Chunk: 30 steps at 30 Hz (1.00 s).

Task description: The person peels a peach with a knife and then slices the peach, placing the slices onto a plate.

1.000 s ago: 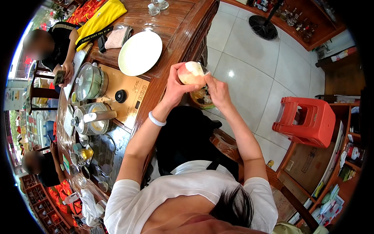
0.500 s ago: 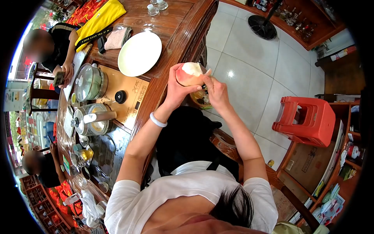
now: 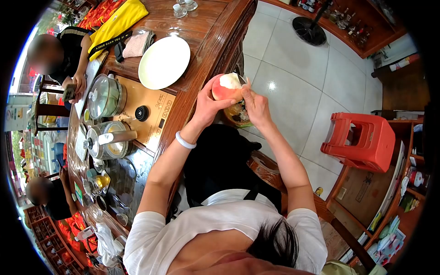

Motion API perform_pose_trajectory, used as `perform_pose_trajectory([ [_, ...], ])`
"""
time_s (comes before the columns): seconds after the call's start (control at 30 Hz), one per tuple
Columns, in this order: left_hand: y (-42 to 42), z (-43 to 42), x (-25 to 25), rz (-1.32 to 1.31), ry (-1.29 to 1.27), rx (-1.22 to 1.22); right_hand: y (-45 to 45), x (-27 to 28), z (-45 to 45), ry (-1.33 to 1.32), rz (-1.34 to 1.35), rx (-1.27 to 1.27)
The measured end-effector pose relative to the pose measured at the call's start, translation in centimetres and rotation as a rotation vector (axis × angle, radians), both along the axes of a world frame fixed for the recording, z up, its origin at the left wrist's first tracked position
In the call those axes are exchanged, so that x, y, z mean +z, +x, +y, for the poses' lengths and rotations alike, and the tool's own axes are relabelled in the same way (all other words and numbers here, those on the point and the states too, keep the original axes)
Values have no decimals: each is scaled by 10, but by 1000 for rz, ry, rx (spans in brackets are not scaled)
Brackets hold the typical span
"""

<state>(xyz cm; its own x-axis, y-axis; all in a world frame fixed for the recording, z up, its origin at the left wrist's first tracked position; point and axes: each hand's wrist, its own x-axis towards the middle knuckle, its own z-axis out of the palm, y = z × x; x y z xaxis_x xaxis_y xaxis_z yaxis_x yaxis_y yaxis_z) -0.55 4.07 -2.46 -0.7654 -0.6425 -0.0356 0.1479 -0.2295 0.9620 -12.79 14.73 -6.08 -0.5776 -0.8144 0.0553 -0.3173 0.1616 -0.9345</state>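
Note:
A partly peeled peach [image 3: 223, 91] is gripped in my left hand [image 3: 206, 101], fingers curved round its left side. Its upper part is bare pale flesh; red skin covers the rest. My right hand [image 3: 257, 109] is closed at the peach's right side, thumb up near the fruit. From it a small knife [image 3: 241, 79] shows as a short dark blade against the peach; its handle is hidden in the fingers. Beneath the hands, a bin [image 3: 240, 123] with scraps inside is partly covered by them.
On the wooden table [image 3: 208, 27] at left are a white plate [image 3: 164, 63], a glass pot [image 3: 107, 97] and a glass kettle [image 3: 106, 140]. Two people sit across the table. Red stools [image 3: 360, 142] stand at right, and a black round stand base [image 3: 309, 32] is on the tiles.
The peach has turned slightly and shifted a little to the right, showing more red skin on its left. The blade shows more clearly at its upper right edge.

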Motion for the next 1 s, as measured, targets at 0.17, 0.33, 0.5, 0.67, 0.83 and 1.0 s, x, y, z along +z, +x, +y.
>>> perform_pose_trajectory([
  [0.17, -1, 2, -4, -21, -28, 35, 3, 3, -1, -17, 57, -34],
  [0.33, -1, 6, -5, -59, -161, 79, 9, 10, -2, 10, 271, -45],
  [0.5, 0, 2, -5, -30, -148, 86, 10, 14, -4, -77, 340, -85],
  [0.67, 1, -1, 7, 102, 336, -42, 0, 19, -2, -45, 147, -104],
  [0.83, 2, -3, 1, 55, 190, -91, -2, 8, 1, 79, 289, -40],
  [1.0, 1, -1, 1, 61, 177, -58, 6, 8, 1, 44, 99, -6],
])
